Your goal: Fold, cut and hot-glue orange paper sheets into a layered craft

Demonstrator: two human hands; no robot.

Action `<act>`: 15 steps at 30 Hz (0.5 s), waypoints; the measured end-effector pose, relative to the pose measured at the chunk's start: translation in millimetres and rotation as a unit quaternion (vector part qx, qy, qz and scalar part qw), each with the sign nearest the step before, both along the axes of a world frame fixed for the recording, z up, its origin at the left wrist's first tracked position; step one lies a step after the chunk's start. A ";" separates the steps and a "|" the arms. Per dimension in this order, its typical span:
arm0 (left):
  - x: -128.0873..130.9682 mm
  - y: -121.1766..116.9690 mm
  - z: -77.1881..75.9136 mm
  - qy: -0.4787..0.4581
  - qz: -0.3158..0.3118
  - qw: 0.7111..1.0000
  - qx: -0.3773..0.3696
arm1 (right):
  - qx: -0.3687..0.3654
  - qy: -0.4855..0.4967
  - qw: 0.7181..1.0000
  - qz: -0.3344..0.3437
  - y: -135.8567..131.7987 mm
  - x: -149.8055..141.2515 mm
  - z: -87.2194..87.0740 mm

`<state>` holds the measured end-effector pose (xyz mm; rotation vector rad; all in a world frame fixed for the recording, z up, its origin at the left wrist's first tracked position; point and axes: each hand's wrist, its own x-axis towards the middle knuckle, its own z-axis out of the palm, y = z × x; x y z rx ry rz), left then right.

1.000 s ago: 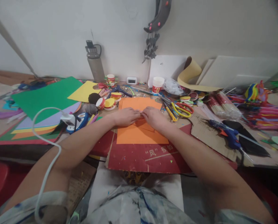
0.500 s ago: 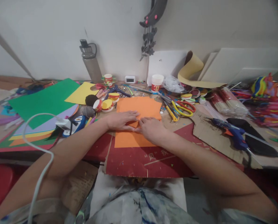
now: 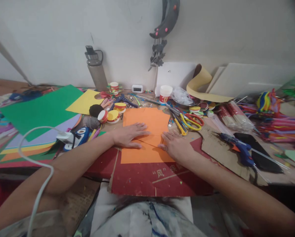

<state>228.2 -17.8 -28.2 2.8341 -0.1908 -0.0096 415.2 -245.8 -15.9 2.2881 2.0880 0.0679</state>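
Observation:
Sheets of orange paper [image 3: 147, 121] lie on a red cardboard piece [image 3: 162, 181] in front of me, with a slanting edge or fold line across the middle. My left hand [image 3: 130, 135] rests flat on the left part of the paper, fingers stretched out to the right. On the right side, my right hand [image 3: 175, 144] lies on the paper with its fingers extended and slightly spread. A gap of orange paper shows between the hands. Just beyond the right hand are scissors with yellow handles [image 3: 190, 122] and a yellow utility knife [image 3: 180, 127].
Green paper [image 3: 42, 108] and yellow paper [image 3: 80, 102] lie at the left, near a white cable [image 3: 47, 158]. A blue glue gun [image 3: 240, 149] rests at the right beside a black phone [image 3: 261, 153]. Along the back stand a bottle [image 3: 98, 74], paper cups [image 3: 165, 93] and a small clock [image 3: 137, 89].
My hands have moved apart from the middle of the paper, the right one to the right and the left slightly left. The raised orange flap now lies flatter. The view has tilted up a little.

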 end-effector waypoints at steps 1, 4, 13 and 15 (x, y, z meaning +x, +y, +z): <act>0.2 0.2 -0.5 -0.005 -0.004 1.000 -0.004 | -0.003 -0.005 1.000 -0.009 -2.4 3.3 2.8; 0.2 1.8 -3.4 -0.015 -0.009 1.000 -0.008 | -0.024 -0.029 0.998 -0.044 -5.3 5.9 13.0; 1.1 0.9 -4.3 -0.017 0.002 1.000 0.003 | 0.013 0.055 0.997 0.058 21.0 -34.1 -0.8; 0.9 1.1 -2.8 0.000 0.001 1.000 0.017 | 0.002 0.071 0.996 0.048 23.2 -35.2 -7.9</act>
